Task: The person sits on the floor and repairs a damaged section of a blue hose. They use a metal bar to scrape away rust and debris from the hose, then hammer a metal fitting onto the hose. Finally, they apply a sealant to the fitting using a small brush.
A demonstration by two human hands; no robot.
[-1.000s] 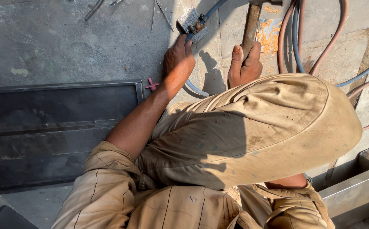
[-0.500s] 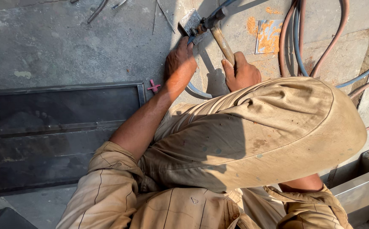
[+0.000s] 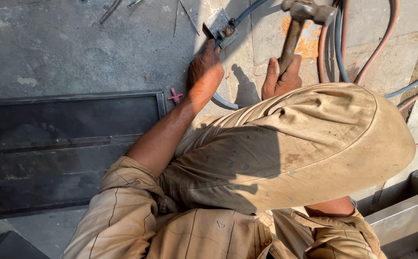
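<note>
We see no packages, labels, signs or screens here; nothing of that kind lies on the floor or stands near our hands.

Head camera looks steeply down, close over the hands.

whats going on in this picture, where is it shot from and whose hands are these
The picture comes from a camera worn on a person's head, looking straight down, so you see their own bent knee in tan trousers and both arms. There is no machine, only two bare hands. The right hand grips the wooden handle of a hammer, its metal head near the top edge. The left hand rests on the concrete floor just below a small metal clamp fixed to a blue cable. Red and blue hoses curl at the right. A dark metal frame lies on the left.
</note>
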